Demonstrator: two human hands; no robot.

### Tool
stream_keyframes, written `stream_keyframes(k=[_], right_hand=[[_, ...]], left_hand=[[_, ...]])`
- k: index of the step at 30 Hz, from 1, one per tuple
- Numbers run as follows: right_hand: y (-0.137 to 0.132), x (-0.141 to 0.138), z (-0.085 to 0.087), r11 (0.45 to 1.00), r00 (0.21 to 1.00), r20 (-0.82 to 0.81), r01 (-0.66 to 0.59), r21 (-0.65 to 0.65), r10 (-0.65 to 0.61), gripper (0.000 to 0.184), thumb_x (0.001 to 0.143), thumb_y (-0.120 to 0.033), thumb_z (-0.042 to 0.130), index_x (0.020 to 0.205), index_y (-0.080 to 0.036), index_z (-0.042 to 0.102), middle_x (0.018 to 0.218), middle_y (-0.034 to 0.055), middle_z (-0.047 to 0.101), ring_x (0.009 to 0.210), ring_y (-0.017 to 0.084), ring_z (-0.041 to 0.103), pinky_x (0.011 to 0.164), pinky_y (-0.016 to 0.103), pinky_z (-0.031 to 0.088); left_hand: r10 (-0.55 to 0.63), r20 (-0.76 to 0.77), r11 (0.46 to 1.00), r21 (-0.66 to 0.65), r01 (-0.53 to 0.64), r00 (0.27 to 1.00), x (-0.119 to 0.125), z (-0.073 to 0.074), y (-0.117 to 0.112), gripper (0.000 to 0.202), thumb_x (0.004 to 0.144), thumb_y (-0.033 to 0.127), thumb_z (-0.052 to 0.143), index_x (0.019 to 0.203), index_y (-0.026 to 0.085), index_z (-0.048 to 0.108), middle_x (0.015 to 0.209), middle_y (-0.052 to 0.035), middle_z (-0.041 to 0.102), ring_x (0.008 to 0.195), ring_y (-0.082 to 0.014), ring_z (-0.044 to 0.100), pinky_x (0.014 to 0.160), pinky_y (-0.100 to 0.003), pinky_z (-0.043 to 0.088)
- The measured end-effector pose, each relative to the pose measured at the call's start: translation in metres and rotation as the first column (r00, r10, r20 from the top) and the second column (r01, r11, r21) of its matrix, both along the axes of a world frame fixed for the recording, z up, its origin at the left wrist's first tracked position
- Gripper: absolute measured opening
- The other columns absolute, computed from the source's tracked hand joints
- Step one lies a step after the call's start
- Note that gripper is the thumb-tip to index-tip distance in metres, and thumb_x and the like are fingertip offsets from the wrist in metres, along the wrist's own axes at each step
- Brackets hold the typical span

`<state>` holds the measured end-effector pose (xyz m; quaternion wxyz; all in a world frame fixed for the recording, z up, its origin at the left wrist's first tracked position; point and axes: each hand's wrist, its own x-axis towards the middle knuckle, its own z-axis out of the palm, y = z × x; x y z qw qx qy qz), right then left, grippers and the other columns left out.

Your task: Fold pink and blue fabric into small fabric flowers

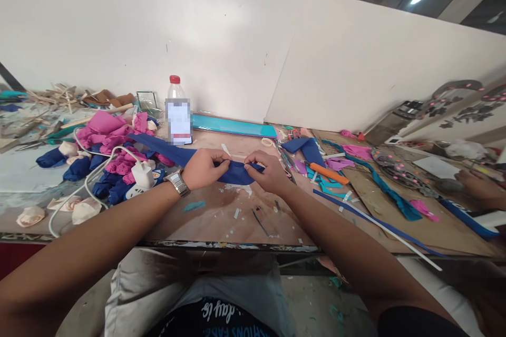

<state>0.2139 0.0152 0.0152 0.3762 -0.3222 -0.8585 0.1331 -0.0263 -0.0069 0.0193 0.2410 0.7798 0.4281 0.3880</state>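
Note:
A long dark blue strip point(237, 172), which looks like paper or thin cloth, is stretched between my hands over the table. My left hand point(204, 168), with a metal watch on its wrist, pinches the strip between thumb and fingers. My right hand point(269, 170) pinches its right end, a short way from the left hand. The strip's other end runs out past my left hand toward the phone. Folds along its top edge are partly hidden by my fingers.
Pink, blue and cream crumpled flowers point(108, 137) lie left with a white cable and charger point(143, 175). A phone point(179, 122) leans on a red-capped bottle point(174, 84). An orange-handled tool point(329, 173) and a white stick point(399, 239) lie right. Another person's hand point(480, 184) is far right.

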Motion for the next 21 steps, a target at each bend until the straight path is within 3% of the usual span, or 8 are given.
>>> stream_keyframes(k=[6, 12, 21], right_hand=[[-0.0021, -0.0001, 0.0005, 1.0, 1.0, 0.003, 0.008, -0.015, -0.008, 0.011, 0.093, -0.029, 0.062, 0.088, -0.022, 0.068, 0.086, 0.0037, 0.072, 0.082, 0.019, 0.065, 0.077, 0.034, 0.05], [-0.0058, -0.0012, 0.0047, 0.998, 0.998, 0.024, -0.062, 0.011, 0.061, 0.02, 0.092, -0.04, 0.07, 0.103, -0.023, 0.073, 0.1, 0.0066, 0.077, 0.093, 0.022, 0.07, 0.086, 0.037, 0.054], [-0.0048, -0.0022, 0.0006, 0.997, 0.998, -0.002, -0.055, 0.05, 0.055, 0.015, 0.093, -0.039, 0.072, 0.092, -0.025, 0.077, 0.09, 0.005, 0.078, 0.086, 0.022, 0.071, 0.082, 0.039, 0.055]], left_hand=[[-0.089, -0.061, 0.995, -0.049, 0.086, 0.994, -0.001, 0.0019, -0.0003, 0.033, 0.093, 0.039, 0.058, 0.082, 0.015, 0.077, 0.071, -0.001, 0.071, 0.061, -0.0128, 0.058, 0.059, -0.024, 0.04], [-0.12, -0.09, 0.993, -0.017, 0.119, 0.989, 0.0005, 0.0026, -0.0019, 0.035, 0.096, 0.041, 0.055, 0.085, 0.016, 0.078, 0.067, 0.0002, 0.069, 0.06, -0.012, 0.055, 0.06, -0.024, 0.037], [-0.152, -0.17, 0.988, -0.032, 0.149, 0.974, 0.0017, 0.0028, -0.0034, 0.033, 0.095, 0.042, 0.058, 0.083, 0.017, 0.077, 0.069, 0.0002, 0.07, 0.064, -0.0134, 0.058, 0.061, -0.025, 0.037]])
